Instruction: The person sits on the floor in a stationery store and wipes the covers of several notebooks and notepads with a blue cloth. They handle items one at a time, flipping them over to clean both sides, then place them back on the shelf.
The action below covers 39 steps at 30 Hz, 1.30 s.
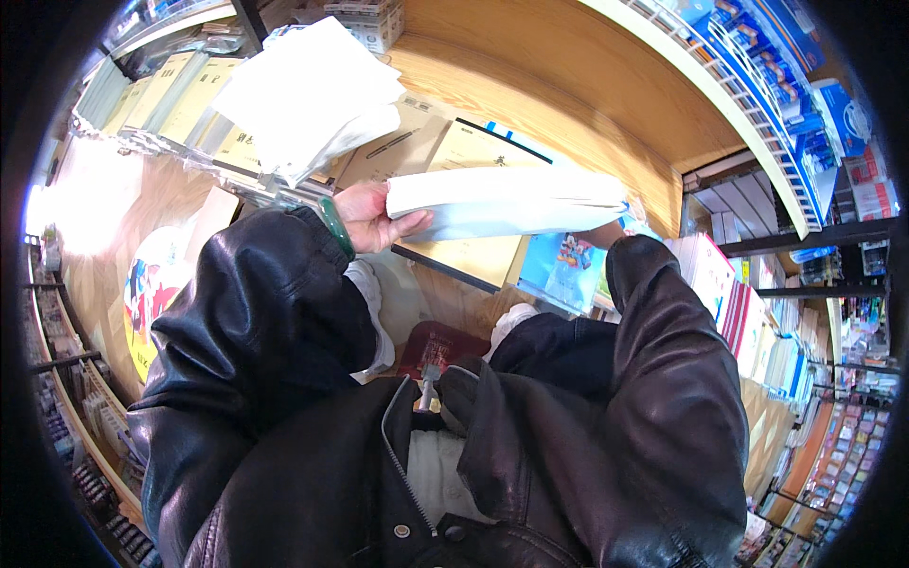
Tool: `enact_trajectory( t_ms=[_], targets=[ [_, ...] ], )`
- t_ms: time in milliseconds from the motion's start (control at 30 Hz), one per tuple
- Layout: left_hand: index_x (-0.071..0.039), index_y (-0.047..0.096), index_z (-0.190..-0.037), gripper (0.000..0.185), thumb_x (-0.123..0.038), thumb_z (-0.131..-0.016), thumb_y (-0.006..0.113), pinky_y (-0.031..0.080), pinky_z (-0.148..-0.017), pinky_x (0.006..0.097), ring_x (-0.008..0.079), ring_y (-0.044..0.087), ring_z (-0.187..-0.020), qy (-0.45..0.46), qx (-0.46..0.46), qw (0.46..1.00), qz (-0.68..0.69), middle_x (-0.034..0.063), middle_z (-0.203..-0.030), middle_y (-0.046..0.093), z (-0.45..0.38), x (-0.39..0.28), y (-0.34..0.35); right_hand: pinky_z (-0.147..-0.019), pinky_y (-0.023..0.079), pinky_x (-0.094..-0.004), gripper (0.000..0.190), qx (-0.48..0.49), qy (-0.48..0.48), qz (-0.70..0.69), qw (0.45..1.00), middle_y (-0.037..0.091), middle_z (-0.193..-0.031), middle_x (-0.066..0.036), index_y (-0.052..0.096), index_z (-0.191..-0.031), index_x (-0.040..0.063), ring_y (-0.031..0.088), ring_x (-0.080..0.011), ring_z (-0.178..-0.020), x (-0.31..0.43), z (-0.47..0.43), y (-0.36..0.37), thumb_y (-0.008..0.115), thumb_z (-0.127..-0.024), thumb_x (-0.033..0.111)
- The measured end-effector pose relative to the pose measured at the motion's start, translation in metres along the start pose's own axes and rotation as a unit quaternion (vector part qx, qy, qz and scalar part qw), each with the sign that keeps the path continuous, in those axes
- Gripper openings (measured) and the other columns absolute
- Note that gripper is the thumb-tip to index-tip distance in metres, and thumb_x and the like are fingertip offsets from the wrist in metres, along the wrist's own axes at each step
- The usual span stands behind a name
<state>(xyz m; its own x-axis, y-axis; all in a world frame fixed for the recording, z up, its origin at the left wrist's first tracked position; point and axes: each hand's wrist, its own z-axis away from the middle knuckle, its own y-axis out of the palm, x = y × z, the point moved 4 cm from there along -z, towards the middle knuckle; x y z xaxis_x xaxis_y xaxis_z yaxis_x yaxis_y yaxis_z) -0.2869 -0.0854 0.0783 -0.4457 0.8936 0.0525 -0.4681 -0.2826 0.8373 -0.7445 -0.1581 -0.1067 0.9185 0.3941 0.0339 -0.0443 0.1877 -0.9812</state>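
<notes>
A thick stack of white paper [497, 202] spans the space between my two hands. My left hand [369, 216], with a green bangle at its wrist, grips the stack's left end, thumb on the near side. At the stack's right end my right hand [602, 233] holds on from beneath, mostly hidden by the paper and the sleeve. Below the stack lie yellow-covered exercise books [465, 255] and a blue booklet with cartoon mouse figures [561, 263]. Another pile of white sheets [309, 92] rests beyond my left hand, on top of books.
A wooden shelf [532, 78] curves across the far side. Upright yellow notebooks [192, 99] stand at the upper left. A white-edged rack with blue packages [774, 106] juts in at the upper right, above books with red spines [738, 319]. A dark red mat [444, 348] lies between my shoes.
</notes>
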Motion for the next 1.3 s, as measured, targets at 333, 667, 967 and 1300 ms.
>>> enact_trajectory(
  t_ms=[333,667,967,1300],
  targets=[
    [0.001,0.041,-0.126,0.036,-0.02,-0.099,0.034,0.057,-0.08,0.0312,0.03,0.058,-0.097,0.045,-0.018,0.999,-0.022,0.0193,-0.108,0.05,-0.005,-0.001,0.0,-0.072,0.046,-0.0265,0.015,-0.358,0.138,-0.277,0.881,0.057,-0.082,-0.003,0.058,-0.087,0.007,0.055,-0.0146,-0.076,0.035,0.038,-0.229,0.062,-0.074,0.001],
    [0.003,0.049,-0.112,0.028,-0.017,-0.097,0.037,0.058,-0.075,0.0304,0.0253,0.062,-0.089,0.043,0.04,0.998,-0.033,0.0171,-0.099,0.055,-0.014,-0.003,-0.003,-0.07,0.046,-0.0366,0.025,-0.315,-0.275,-0.003,0.908,0.051,-0.09,-0.007,0.06,-0.091,0.01,0.051,-0.0261,-0.085,0.347,0.055,-0.327,0.062,-0.066,0.01],
    [0.002,0.047,-0.119,0.032,-0.02,-0.098,0.037,0.057,-0.081,0.034,0.031,0.059,-0.096,-0.021,0.015,1.0,-0.004,0.0192,-0.106,0.054,-0.012,-0.006,-0.011,-0.073,0.047,-0.0325,0.028,-0.279,-0.279,0.031,0.918,0.054,-0.091,-0.006,0.057,-0.096,0.01,0.052,-0.0253,-0.084,0.319,0.052,-0.3,0.057,-0.068,0.01],
    [0.008,0.03,-0.129,0.043,-0.019,-0.097,0.039,0.057,-0.081,0.0288,0.0289,0.056,-0.095,0.032,-0.011,0.999,-0.012,0.0229,-0.103,0.047,-0.01,-0.007,-0.007,-0.081,0.046,-0.043,0.021,-0.223,0.31,0.09,0.92,0.058,-0.095,-0.013,0.063,-0.09,0.016,0.056,-0.0343,-0.094,0.076,0.097,-0.295,0.06,-0.072,0.006]
  ],
)
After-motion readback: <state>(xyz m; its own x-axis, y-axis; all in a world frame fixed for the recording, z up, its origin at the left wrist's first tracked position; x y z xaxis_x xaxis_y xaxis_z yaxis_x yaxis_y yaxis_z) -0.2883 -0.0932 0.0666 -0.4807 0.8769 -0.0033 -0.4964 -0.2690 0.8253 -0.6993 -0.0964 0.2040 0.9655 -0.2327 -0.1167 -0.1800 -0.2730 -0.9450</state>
